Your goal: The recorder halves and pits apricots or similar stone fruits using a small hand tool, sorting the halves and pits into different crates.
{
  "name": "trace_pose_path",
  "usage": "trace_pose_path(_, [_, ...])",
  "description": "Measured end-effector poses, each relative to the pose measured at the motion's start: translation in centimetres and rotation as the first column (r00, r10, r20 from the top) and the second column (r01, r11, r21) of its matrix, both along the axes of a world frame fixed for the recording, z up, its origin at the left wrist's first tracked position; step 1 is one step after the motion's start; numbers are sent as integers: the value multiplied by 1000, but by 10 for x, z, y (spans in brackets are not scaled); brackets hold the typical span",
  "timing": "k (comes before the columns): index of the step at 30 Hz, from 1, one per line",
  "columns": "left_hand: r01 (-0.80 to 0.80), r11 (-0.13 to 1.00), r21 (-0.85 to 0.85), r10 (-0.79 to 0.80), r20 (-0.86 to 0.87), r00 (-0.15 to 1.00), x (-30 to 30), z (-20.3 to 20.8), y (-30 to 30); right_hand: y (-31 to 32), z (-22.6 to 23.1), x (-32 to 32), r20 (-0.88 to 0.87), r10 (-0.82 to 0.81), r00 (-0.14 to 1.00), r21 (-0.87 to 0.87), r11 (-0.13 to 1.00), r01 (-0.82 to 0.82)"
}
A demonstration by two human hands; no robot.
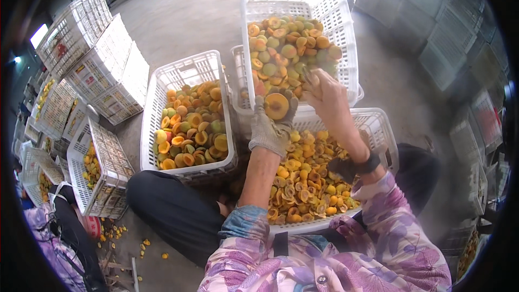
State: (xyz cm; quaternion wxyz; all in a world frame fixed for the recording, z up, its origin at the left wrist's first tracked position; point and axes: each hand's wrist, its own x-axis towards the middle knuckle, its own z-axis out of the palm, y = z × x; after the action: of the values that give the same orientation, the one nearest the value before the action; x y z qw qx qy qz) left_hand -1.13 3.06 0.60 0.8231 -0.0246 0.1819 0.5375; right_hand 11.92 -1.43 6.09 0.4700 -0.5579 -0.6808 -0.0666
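Observation:
My left hand (273, 124), in a grey knit glove, holds a halved yellow peach (276, 106) with its cut face up. Close on its right, my bare right hand (324, 94) is closed around a small tool (309, 77), largely covered by the fingers; its exact kind is hard to make out. Both hands are above the near rim of a raised white crate (352, 48) heaped with whole and halved peaches (289, 48). Below them, between my legs, another white crate (385, 124) holds many small yellow fruit pieces (308, 184).
At the left of my hands stands a white crate (148, 130) of hollowed peach halves (194, 124). Stacked crates (102, 65) rise farther left, near another person's sleeve (54, 238). Fruit scraps (113, 232) lie on the floor. More crates (454, 38) are stacked at right.

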Motion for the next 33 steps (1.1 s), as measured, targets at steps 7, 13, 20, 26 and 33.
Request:
trace_pose_path(7, [-53,973,225,86,-137,987,2,6,-13,-30,-58,-38,-6,-187,982,-255,950,179])
trace_pose_path(13, [-19,964,264,107,-320,941,6,17,-29,-21,-63,-45,112,-276,955,-311,903,297])
trace_pose_path(20, [-33,954,298,119,-273,955,10,7,-26,-24,-58,-44,74,-205,976,-341,914,218])
trace_pose_path(26, [-25,939,342,160,-373,914,11,3,-32,-16,-65,-31,14,-118,993,-369,922,115])
trace_pose_path(33, [270,749,605,136,-539,831,-1,21,-38,-28,-28,16,-49,137,989,-533,834,-142])
